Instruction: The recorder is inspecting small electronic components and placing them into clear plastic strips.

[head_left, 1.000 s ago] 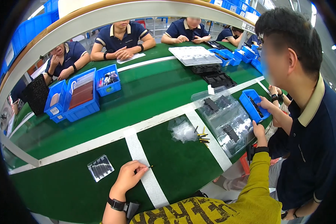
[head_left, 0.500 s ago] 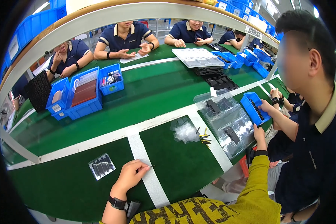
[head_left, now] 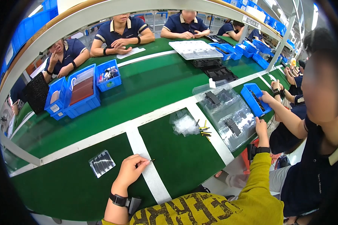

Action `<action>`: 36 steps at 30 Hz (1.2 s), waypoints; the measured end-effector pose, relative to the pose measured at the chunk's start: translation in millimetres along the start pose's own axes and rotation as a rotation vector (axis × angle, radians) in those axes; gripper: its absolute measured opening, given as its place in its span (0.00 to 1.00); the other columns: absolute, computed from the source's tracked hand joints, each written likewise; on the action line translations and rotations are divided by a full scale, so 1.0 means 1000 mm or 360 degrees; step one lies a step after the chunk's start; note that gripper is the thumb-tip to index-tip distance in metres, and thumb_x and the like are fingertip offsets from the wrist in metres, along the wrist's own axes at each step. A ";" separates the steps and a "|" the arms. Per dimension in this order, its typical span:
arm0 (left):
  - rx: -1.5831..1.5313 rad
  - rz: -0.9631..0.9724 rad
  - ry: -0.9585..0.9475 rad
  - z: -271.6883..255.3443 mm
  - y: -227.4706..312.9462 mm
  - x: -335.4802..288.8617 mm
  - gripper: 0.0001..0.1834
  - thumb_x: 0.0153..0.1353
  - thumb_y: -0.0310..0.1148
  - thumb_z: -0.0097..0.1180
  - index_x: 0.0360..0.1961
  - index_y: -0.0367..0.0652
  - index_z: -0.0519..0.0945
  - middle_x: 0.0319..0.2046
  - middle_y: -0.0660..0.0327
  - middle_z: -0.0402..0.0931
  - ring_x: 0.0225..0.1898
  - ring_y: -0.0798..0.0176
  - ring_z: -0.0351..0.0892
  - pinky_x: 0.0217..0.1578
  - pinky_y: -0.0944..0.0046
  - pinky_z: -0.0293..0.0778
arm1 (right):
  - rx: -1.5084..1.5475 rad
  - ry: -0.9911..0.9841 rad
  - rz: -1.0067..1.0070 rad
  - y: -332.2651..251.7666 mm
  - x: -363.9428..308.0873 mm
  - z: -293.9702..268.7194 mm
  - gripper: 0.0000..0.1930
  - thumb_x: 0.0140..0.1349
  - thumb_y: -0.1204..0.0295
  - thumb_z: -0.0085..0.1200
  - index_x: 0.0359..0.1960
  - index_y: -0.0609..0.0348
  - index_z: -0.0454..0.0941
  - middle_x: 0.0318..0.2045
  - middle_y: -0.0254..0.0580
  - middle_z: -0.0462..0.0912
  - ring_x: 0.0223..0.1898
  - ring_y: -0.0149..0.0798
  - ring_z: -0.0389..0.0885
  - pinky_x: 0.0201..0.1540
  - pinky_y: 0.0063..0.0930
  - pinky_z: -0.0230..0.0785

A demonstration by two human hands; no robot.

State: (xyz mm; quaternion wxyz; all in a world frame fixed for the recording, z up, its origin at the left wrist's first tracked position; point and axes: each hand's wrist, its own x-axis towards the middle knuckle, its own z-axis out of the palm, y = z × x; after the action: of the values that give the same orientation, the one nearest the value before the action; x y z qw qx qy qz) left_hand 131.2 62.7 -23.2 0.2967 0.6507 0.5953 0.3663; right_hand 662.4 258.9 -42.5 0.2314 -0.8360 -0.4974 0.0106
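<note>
My left hand (head_left: 133,168) is closed in a pinch over the white strip on the green table. A small thin stick (head_left: 152,160), dark with a bit of yellow, pokes out from its fingertips. To the left of this hand lies a clear packet (head_left: 102,164) with dark strips inside. My right hand (head_left: 262,128) is at the near corner of a blue bin (head_left: 250,98) of dark parts, which a co-worker's hand (head_left: 267,97) holds at its right side. The fingers of my right hand are mostly hidden, so its grip does not show.
A clear plastic tray (head_left: 221,128) with black parts lies left of the bin. Nearby are a pile of clear film pieces (head_left: 184,125) and several black and yellow sticks (head_left: 205,132). Blue bins (head_left: 84,107) stand far left. A co-worker (head_left: 308,157) sits close on my right.
The stick in my left hand now shows yellow. The co-worker on my right has shifted lower and further right. One person across the table has brought both hands together. The view has shifted slightly.
</note>
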 end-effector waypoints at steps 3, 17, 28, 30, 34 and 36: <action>-0.0034 -0.0011 0.0015 -0.001 0.002 0.000 0.05 0.51 0.27 0.59 0.28 0.36 0.79 0.19 0.60 0.70 0.20 0.67 0.67 0.22 0.69 0.64 | -0.0062 0.0229 -0.0177 -0.025 -0.040 -0.015 0.20 0.58 0.57 0.48 0.41 0.65 0.74 0.41 0.57 0.74 0.46 0.56 0.71 0.49 0.43 0.63; -0.0197 0.0089 -0.0219 0.064 0.029 0.016 0.04 0.55 0.26 0.56 0.31 0.36 0.80 0.21 0.64 0.71 0.22 0.73 0.69 0.23 0.72 0.64 | 0.0799 -0.0986 -0.2038 -0.186 -0.236 -0.006 0.09 0.50 0.73 0.57 0.33 0.60 0.77 0.30 0.43 0.79 0.35 0.45 0.77 0.38 0.35 0.71; -0.0542 -0.0105 -0.0032 0.061 0.018 0.012 0.08 0.56 0.26 0.56 0.37 0.37 0.79 0.24 0.65 0.74 0.26 0.75 0.72 0.26 0.75 0.66 | 0.0817 -0.0769 -0.1645 -0.180 -0.213 -0.005 0.05 0.49 0.72 0.56 0.23 0.59 0.79 0.23 0.45 0.78 0.28 0.47 0.78 0.32 0.36 0.70; -0.0544 0.0003 0.0003 0.061 0.016 0.012 0.07 0.54 0.26 0.57 0.35 0.37 0.79 0.22 0.65 0.73 0.21 0.76 0.69 0.22 0.76 0.64 | 0.0814 -0.0805 -0.1473 -0.162 -0.195 -0.017 0.05 0.48 0.72 0.57 0.25 0.61 0.80 0.21 0.47 0.78 0.25 0.47 0.78 0.30 0.35 0.69; -0.0407 0.0050 -0.0090 0.057 0.021 0.012 0.06 0.54 0.25 0.56 0.33 0.37 0.80 0.22 0.65 0.73 0.22 0.75 0.69 0.23 0.76 0.64 | 0.0540 -0.0881 -0.0856 -0.108 -0.158 -0.047 0.06 0.47 0.73 0.59 0.24 0.65 0.80 0.18 0.49 0.79 0.20 0.39 0.78 0.26 0.31 0.68; -0.0469 0.0042 -0.0049 0.057 0.021 0.010 0.05 0.54 0.25 0.56 0.32 0.37 0.80 0.22 0.64 0.73 0.22 0.75 0.69 0.22 0.75 0.64 | 0.0411 -0.0640 -0.0696 -0.083 -0.137 -0.049 0.07 0.47 0.73 0.57 0.25 0.65 0.80 0.19 0.51 0.79 0.22 0.40 0.79 0.27 0.31 0.68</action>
State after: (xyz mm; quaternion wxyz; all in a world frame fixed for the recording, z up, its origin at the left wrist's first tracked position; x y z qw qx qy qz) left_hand 190.0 73.2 -36.3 0.3932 0.6133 0.5220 0.4436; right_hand 536.5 158.9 5.6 0.2294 -0.6541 -0.6957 0.1886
